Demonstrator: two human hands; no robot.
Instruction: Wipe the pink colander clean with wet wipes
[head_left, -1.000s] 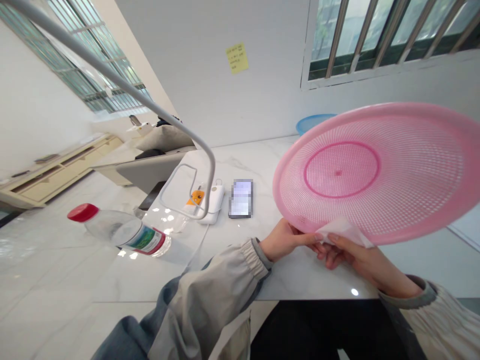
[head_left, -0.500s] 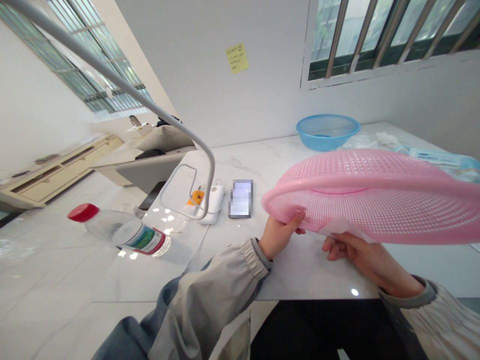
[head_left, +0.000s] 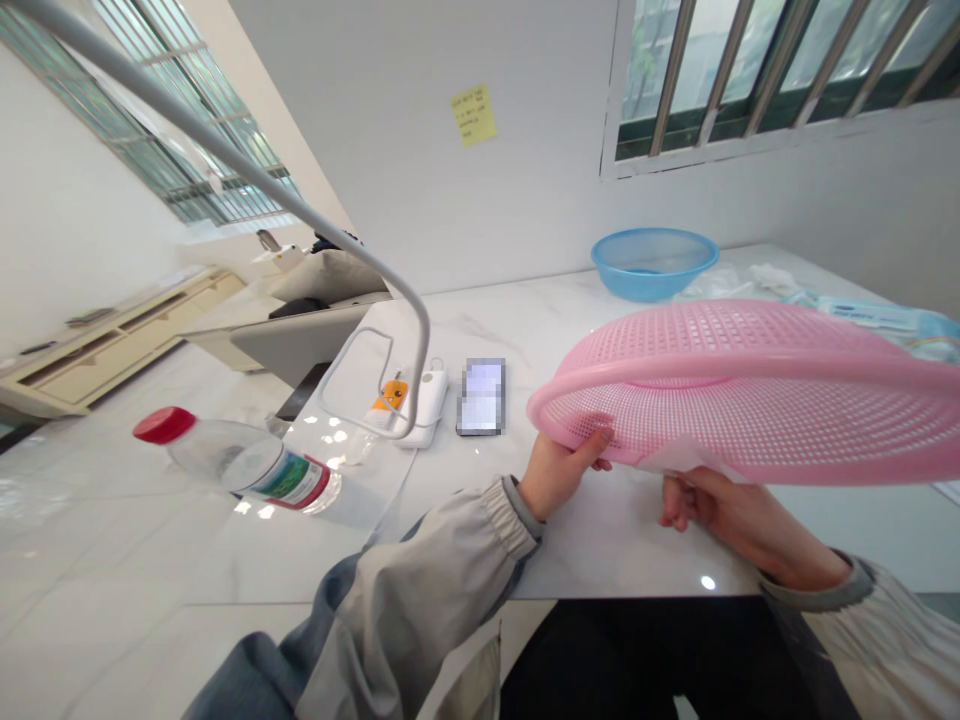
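Note:
A pink plastic colander [head_left: 795, 425] is tipped on its side above the table, its open mouth partly facing me. My left hand [head_left: 559, 475] grips its left rim, thumb inside and fingers underneath. At the near lower edge, my right hand [head_left: 742, 515] presses a thin white tissue [head_left: 694, 455] against the rim. The fingers of that hand are curled, and the tissue spreads over a little of the inner mesh. The far right end of the colander runs out of view.
Behind the colander stand a blue basin [head_left: 655, 268] and a blue-and-white packet [head_left: 877, 318]. Left of my hands are a phone [head_left: 481, 397], a white power bank [head_left: 426, 410], a bottle with a red cap [head_left: 255, 465], and a grey curved metal arm [head_left: 300, 205].
My right hand has shifted slightly right along the colander's edge with the tissue, its fingers curling more. The colander has moved very little; my left hand keeps its grip.

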